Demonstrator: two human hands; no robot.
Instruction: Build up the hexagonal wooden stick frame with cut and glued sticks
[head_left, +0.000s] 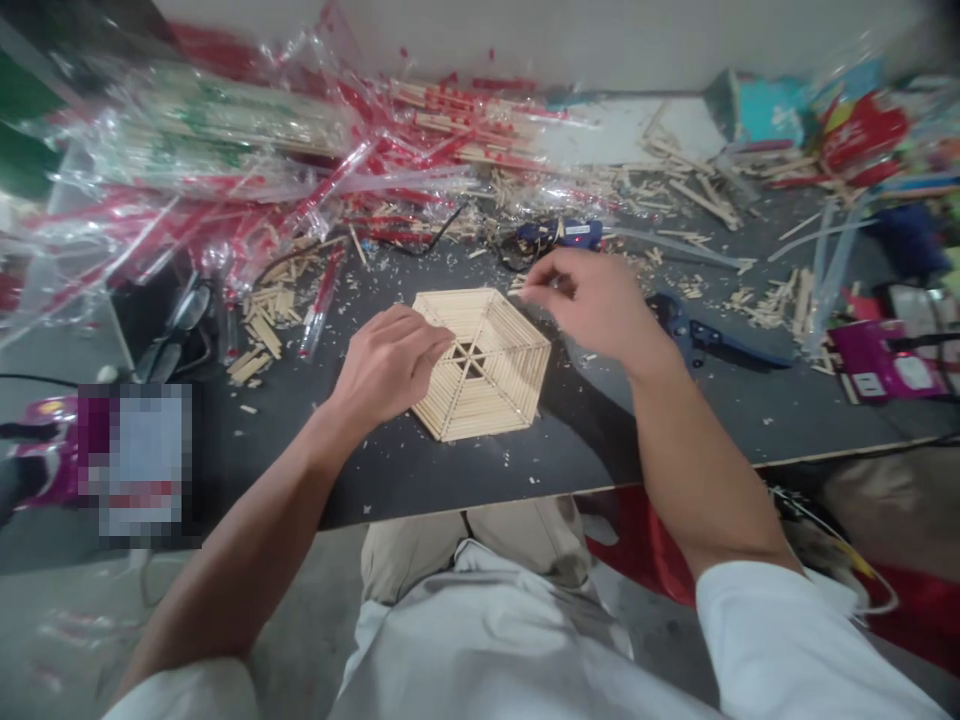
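Note:
A hexagonal piece built from thin wooden sticks [510,370] lies on the dark table in front of me, with spokes meeting at a small open centre. My left hand [390,365] is over its left side, thumb and fingers pinched together near the upper left spoke. Whatever is in that pinch is hidden. Beyond the upper right corner, my right hand [592,300] is raised with its fingers curled into a pinch; anything held there is too small to tell. Just behind that hand rests a blue glue gun [559,235] with a small red light.
Blue-handled cutters [712,340] lie right of my right hand. Broken sticks [266,320] and clear glue sticks [832,260] are scattered about. Plastic-wrapped stick bundles [225,120] pile up at the back left. Glasses [180,320] sit at left; the table's front edge [480,503] is near my lap.

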